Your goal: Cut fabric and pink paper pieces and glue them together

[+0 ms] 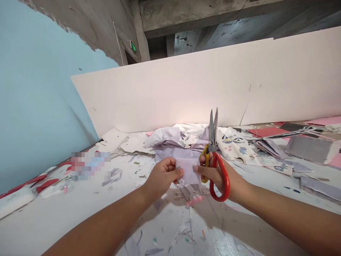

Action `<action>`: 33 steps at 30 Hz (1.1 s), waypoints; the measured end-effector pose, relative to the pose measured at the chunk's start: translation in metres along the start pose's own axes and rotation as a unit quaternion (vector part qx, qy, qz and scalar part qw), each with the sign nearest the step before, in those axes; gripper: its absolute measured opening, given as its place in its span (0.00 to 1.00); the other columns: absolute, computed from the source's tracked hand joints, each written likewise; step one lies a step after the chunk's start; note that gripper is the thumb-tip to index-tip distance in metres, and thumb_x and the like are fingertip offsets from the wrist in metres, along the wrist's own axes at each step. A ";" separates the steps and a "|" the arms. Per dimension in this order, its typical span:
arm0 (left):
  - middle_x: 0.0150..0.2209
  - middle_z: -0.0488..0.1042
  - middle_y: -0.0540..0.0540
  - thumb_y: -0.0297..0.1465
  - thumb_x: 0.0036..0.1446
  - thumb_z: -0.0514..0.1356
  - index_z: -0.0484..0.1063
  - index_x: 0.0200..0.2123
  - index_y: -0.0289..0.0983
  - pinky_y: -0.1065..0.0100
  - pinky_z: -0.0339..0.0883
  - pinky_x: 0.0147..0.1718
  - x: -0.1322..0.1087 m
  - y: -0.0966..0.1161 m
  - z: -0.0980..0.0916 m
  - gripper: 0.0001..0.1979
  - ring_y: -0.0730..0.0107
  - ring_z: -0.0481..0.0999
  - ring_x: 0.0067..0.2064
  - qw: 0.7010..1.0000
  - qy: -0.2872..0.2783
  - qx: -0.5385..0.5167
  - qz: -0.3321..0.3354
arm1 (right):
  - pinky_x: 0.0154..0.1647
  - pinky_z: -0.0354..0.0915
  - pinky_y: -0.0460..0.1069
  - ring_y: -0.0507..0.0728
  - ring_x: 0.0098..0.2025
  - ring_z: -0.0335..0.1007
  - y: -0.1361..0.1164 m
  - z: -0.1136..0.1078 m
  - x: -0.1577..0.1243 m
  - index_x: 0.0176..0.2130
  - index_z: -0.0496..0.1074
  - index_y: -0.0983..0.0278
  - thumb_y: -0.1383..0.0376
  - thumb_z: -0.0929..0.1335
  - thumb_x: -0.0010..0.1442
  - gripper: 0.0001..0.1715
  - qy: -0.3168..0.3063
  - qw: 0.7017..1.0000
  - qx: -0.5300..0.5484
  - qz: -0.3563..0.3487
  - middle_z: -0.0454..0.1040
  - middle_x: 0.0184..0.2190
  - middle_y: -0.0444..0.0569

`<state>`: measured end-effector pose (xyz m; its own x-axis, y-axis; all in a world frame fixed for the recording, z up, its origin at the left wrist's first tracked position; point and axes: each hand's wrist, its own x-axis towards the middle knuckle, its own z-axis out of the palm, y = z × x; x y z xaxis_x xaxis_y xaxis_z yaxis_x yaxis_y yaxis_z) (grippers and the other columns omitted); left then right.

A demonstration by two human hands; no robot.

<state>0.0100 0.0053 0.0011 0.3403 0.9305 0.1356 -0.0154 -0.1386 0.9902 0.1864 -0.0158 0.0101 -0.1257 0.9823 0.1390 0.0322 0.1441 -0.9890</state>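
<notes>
Centrally, hands (162, 175) pinching cloth (187, 165), right (217, 175) gripping scissors (212, 141)

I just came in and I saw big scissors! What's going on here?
A person is holding a piece of lilac cloth between their left grip and right grip. The right one also holds red-handled scissors. Right now the blades are slightly apart and not touching that piece. Behind it lies rumpled flowery fabric, and scraps, such as a pink one, are scattered on the white table.
</notes>
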 end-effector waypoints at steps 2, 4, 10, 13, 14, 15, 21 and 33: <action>0.21 0.66 0.53 0.33 0.45 0.61 0.65 0.28 0.34 0.74 0.58 0.24 0.001 0.000 0.000 0.09 0.79 0.63 0.23 1.000 0.026 0.007 0.011 | 0.25 0.58 0.46 0.50 0.22 0.62 0.002 0.000 0.000 0.26 0.58 0.62 0.68 0.69 0.43 0.14 -0.019 0.997 0.069 0.004 0.61 0.19 0.36; 0.21 0.66 0.53 0.33 0.45 0.61 0.65 0.28 0.34 0.74 0.58 0.23 0.001 0.001 -0.001 0.10 0.79 0.63 0.23 0.999 0.041 0.007 0.014 | 0.27 0.60 0.47 0.50 0.23 0.64 0.002 0.002 0.000 0.25 0.58 0.62 0.68 0.70 0.42 0.15 -0.033 0.995 0.093 0.030 0.61 0.20 0.37; 0.20 0.67 0.53 0.35 0.43 0.62 0.65 0.26 0.35 0.74 0.59 0.23 0.000 0.004 -0.002 0.11 0.79 0.64 0.22 0.999 0.045 0.016 0.009 | 0.27 0.59 0.47 0.51 0.23 0.67 -0.001 0.004 -0.001 0.26 0.58 0.62 0.68 0.69 0.42 0.13 -0.030 0.997 0.053 0.039 0.63 0.20 0.36; 0.21 0.68 0.53 0.35 0.43 0.62 0.65 0.27 0.35 0.73 0.60 0.24 0.000 0.005 -0.003 0.11 0.79 0.64 0.22 0.998 0.060 0.025 0.015 | 0.25 0.59 0.46 0.50 0.22 0.66 -0.001 0.005 -0.001 0.25 0.57 0.62 0.68 0.69 0.42 0.14 -0.016 0.997 0.069 0.031 0.62 0.20 0.36; 0.21 0.68 0.53 0.35 0.43 0.62 0.65 0.28 0.35 0.73 0.60 0.24 -0.001 0.005 -0.003 0.11 0.79 0.64 0.23 0.998 0.061 0.028 0.019 | 0.25 0.58 0.46 0.50 0.22 0.65 -0.001 0.005 -0.001 0.25 0.57 0.62 0.68 0.69 0.42 0.15 -0.013 0.997 0.069 0.029 0.62 0.19 0.36; 0.22 0.69 0.53 0.35 0.44 0.61 0.65 0.30 0.35 0.73 0.60 0.25 0.000 0.005 -0.003 0.12 0.79 0.64 0.23 0.998 0.057 0.030 0.021 | 0.25 0.58 0.46 0.50 0.21 0.65 -0.001 0.004 -0.001 0.25 0.57 0.62 0.68 0.70 0.42 0.15 -0.015 0.997 0.070 0.027 0.62 0.19 0.36; 0.28 0.69 0.53 0.33 0.45 0.61 0.60 0.44 0.41 0.73 0.61 0.28 0.000 0.003 -0.006 0.21 0.78 0.66 0.26 0.998 0.028 0.034 0.036 | 0.23 0.57 0.46 0.48 0.20 0.62 0.006 0.001 0.001 0.26 0.57 0.62 0.67 0.70 0.44 0.15 -0.056 0.994 0.090 0.030 0.62 0.20 0.37; 0.28 0.65 0.52 0.29 0.42 0.60 0.63 0.26 0.38 0.73 0.60 0.27 0.005 0.002 -0.018 0.07 0.76 0.67 0.29 0.998 -0.026 -0.060 -0.016 | 0.22 0.59 0.46 0.47 0.20 0.58 0.010 -0.001 0.005 0.26 0.59 0.62 0.65 0.74 0.40 0.19 -0.053 0.983 0.174 0.036 0.60 0.21 0.36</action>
<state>-0.0051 0.0156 0.0041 0.3911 0.9143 0.1053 -0.1147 -0.0651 0.9913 0.1869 -0.0092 0.0008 -0.2388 0.9677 0.0810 -0.2931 0.0077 -0.9560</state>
